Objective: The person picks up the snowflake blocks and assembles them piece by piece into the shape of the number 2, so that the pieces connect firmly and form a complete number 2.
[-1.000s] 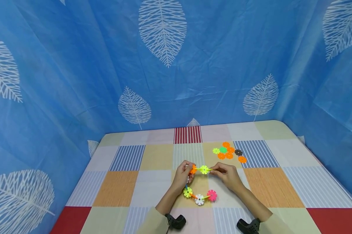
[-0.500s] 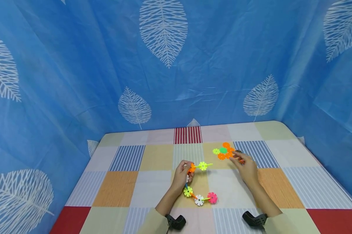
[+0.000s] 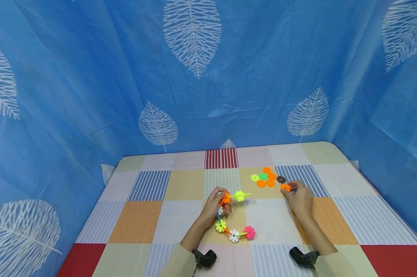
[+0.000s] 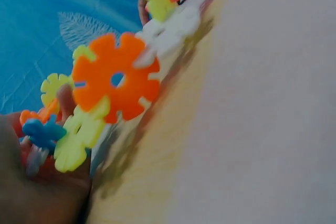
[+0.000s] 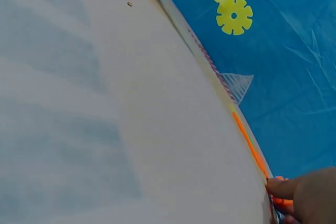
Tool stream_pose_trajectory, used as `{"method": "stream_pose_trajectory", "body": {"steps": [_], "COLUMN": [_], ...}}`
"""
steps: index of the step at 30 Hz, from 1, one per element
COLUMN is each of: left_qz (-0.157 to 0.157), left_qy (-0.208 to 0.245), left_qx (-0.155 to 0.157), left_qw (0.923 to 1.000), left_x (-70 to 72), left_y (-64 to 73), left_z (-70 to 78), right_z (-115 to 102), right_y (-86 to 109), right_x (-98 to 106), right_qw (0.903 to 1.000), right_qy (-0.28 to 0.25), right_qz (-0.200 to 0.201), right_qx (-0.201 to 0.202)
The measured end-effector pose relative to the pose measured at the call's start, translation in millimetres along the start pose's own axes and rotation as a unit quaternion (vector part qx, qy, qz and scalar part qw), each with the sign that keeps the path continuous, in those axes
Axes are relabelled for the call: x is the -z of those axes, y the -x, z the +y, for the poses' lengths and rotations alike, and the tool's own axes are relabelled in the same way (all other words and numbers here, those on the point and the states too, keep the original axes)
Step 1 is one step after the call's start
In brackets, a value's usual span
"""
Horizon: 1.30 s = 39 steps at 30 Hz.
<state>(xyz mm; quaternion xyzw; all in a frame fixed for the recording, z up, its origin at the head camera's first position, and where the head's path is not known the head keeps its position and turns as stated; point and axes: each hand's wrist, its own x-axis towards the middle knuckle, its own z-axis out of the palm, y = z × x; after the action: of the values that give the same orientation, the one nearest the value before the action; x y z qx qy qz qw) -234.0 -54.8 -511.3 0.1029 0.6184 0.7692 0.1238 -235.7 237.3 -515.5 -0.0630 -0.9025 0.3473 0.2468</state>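
Note:
My left hand [image 3: 211,209] grips a chain of slotted plastic flower discs [image 3: 220,226] near its orange disc [image 3: 226,198]. From there a yellow-green disc [image 3: 240,196] and an edge-on yellow piece stick out to the right. The chain's lower part curves through a white disc [image 3: 234,236] to a pink disc [image 3: 249,232]. To the right, my right hand [image 3: 301,200] pinches a loose orange disc [image 3: 285,187] between thumb and fingers, at or just above the cloth. In the right wrist view, the thumb partly hides this orange disc [image 5: 283,204].
Several loose orange discs [image 3: 270,183], a green disc [image 3: 263,176] and a yellow-green disc [image 3: 255,177] lie grouped beyond the hands. Close to the right fingers is a black disc [image 3: 281,179]. A patchwork cloth [image 3: 184,219] covers the table; a blue leaf-print curtain [image 3: 236,96] encloses it.
My right hand has let go of the chain's yellow end and moved right to the loose discs, where it has taken hold of an orange one. The left hand keeps its grip, almost still.

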Motion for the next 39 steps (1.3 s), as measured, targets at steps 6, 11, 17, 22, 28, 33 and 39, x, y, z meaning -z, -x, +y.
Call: {"method": "stream_pose_trajectory", "body": {"steps": [6,11,17,22,28,33,39], "left_qz": [-0.054,-0.077,-0.079,-0.078,-0.082,-0.079,-0.073], "left_qy": [-0.003,-0.010,-0.094,-0.119,-0.134,-0.139,-0.145], "left_qx": [0.058,0.109,0.085,0.072,0.062,0.060,0.055], "left_qw": [0.9969,0.9911,0.9888,0.9872,0.9856,0.9852,0.9852], "left_x": [6.4,5.1,3.6,3.8,6.3,5.9,4.7], "left_y": [-0.5,-0.7,-2.7,-2.7,-3.2,-2.4,-0.8], "left_z": [9.0,16.2,12.8,12.5,11.9,12.0,11.3], "right_z": [-4.7,-17.7,-41.8,-55.2,-57.5,-58.3,-62.9], "right_y": [3.4,11.7,25.6,33.5,35.1,35.2,38.4], "right_x": [-9.4,-22.1,-36.7,-39.5,-40.5,-40.6,-41.7], "right_qw": [0.9898,0.9337,0.8574,0.8451,0.8559,0.8679,0.8742], "right_qy": [-0.134,-0.326,-0.461,-0.481,-0.473,-0.457,-0.449], "right_qz": [-0.047,-0.140,-0.222,-0.230,-0.209,-0.194,-0.186], "right_qx": [0.011,0.046,0.059,0.038,0.002,0.007,0.010]}}
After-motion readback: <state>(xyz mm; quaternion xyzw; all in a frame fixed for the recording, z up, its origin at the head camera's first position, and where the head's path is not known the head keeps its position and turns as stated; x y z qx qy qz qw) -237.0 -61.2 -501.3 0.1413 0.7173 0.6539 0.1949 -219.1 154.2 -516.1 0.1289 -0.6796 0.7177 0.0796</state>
